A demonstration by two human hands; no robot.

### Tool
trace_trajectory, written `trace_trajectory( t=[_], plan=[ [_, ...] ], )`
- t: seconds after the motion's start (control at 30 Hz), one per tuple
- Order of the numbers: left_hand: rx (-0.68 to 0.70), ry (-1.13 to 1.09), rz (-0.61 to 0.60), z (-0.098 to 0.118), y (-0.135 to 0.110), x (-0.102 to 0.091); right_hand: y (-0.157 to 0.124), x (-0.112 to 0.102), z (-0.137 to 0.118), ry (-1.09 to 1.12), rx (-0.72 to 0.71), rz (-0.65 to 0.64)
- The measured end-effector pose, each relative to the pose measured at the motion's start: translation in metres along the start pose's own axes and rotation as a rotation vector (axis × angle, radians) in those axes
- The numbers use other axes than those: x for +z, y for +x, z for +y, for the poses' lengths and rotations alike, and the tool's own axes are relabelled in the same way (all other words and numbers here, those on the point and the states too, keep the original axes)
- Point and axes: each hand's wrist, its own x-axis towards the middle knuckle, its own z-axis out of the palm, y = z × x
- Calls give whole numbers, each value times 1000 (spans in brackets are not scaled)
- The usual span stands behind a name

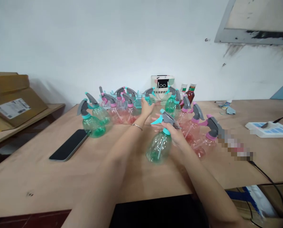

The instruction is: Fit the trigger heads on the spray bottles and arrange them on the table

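My right hand [176,133] is closed around the neck of a clear green spray bottle [158,148] with a grey and teal trigger head. This bottle leans slightly at the front of the group. Farther back, my left hand [147,108] grips another spray bottle [148,93] by its teal collar; its body is mostly hidden by the hand. Beside my left hand stand pink spray bottles [132,116]. Two green ones [94,126] are at the left. To the right of my right hand is a row of pink spray bottles [206,142], with green ones [171,104] behind.
A phone [69,145] lies on the wooden table [37,180]. At the back stand a printed paper bag [162,90] and a dark red glass bottle [191,93]. A white power strip [269,129] with cables sits right; a cardboard box [15,98] is at far left.
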Motion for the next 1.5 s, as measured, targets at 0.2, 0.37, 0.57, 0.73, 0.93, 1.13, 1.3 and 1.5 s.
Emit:
trace_trajectory(
  t=[0.2, 0.37, 0.57, 0.73, 0.93, 1.13, 1.3, 1.5],
  plan=[
    [-78, -40, 51, -11, 40, 18, 3, -5, 1, -234, -64, 154],
    [-29, -54, 38, -16, 45, 22, 21, -11, 7, -284, -161, 435],
    [135, -87, 73, -20, 7, 6, 79, -25, 18, -373, -371, 704],
    [294, -94, 129, -25, -33, -37, 138, -41, 38, -370, -466, 831],
    [362, -96, 42, -12, -83, -81, 211, -62, 62, -400, -403, 790],
    [365, -109, -78, -17, -107, -87, 256, -80, 79, -519, -387, 705],
    [310, -140, -120, -27, -106, -85, 270, -82, 84, -531, -343, 674],
    [270, -176, -113, -31, -108, -85, 224, -59, 79, -541, -505, 768]
  ],
)
